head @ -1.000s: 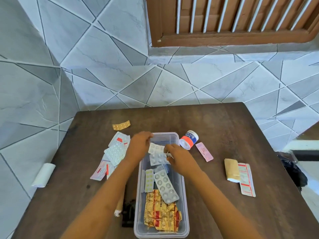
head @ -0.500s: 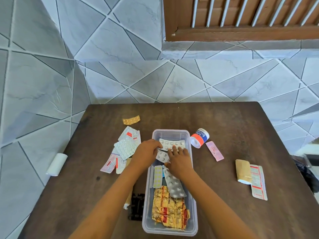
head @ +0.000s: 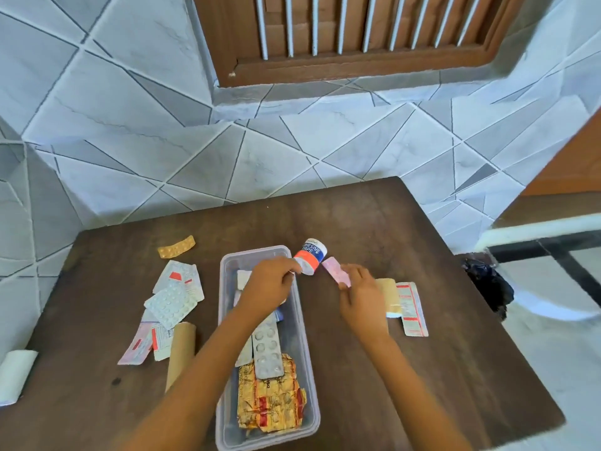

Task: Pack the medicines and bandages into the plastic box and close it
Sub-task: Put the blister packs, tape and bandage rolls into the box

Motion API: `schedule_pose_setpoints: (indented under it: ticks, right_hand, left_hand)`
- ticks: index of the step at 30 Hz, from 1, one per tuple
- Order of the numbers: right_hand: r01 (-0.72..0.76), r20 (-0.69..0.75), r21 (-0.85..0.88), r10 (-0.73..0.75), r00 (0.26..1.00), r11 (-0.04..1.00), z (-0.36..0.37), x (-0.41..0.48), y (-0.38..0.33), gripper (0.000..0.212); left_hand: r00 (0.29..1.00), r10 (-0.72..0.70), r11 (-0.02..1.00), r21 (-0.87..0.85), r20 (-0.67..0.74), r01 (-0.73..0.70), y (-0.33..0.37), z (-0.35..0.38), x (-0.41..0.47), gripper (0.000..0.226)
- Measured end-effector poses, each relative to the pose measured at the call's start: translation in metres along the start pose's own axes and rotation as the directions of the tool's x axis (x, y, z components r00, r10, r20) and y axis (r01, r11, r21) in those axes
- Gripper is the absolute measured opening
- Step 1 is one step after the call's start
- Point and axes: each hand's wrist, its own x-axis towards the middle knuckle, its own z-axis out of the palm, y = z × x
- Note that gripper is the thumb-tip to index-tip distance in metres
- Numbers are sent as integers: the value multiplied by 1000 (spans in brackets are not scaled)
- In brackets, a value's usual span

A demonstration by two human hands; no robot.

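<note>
A clear plastic box (head: 308,349) stands lengthwise in the middle of the brown table (head: 390,369). It holds silver blister packs (head: 267,349) and a crumpled gold foil strip (head: 270,402). My left hand (head: 270,284) reaches over the box's far right corner, and its fingertips pinch the near end of a white and orange adhesive tape tube (head: 311,253) lying just outside. My right hand (head: 359,296) pinches the near end of a pink blister strip (head: 335,271) on the table to the right of the tube.
Left of the box lie a pile of blister packs (head: 172,304), an orange blister strip (head: 176,247) and a tan roll (head: 180,349). A white roll (head: 14,374) sits at the table's left edge. A tan bandage (head: 390,297) and a red-printed strip (head: 412,309) lie right of my right hand.
Both hands have left the blister packs inside the box and moved right. The left now holds the tape tube's end and the right holds the pink strip. The camera has shifted.
</note>
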Motion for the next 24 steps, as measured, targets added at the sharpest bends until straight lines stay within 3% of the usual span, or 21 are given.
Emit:
schedule_pose_setpoints:
  ticks: [4,8,11,18,20,23,24]
  right_hand:
    - [-313,-45,-66,310,949,947,-26,-1,66,40]
    - [-479,3,-113,482,876,871,-29,4,98,40]
    - [-538,70,-104,546,835,836,-27,12,105,46]
    - [-640,136,-101,648,750,762,-37,25,113,66]
    - [-640,135,-94,646,751,763,-41,24,116,53]
    - [-602,85,24,599,796,798,-48,17,111,12]
    - [-583,54,74,581,812,809,-52,17,108,18]
  left_hand:
    - [960,124,975,150,253,-165,41,50,36,40]
    - [900,6,894,400,436,-200,54,89,64,67]
    - [894,-62,873,459,443,-167,54,100,74,61]
    - [933,-14,823,534,361,-194,56,97,77,32]
    - [928,-32,829,529,372,-183,58,93,74,35]
    - [945,-4,909,394,328,-133,58,81,63,24]
    - [961,5,947,308,276,-93,58,74,60,19]
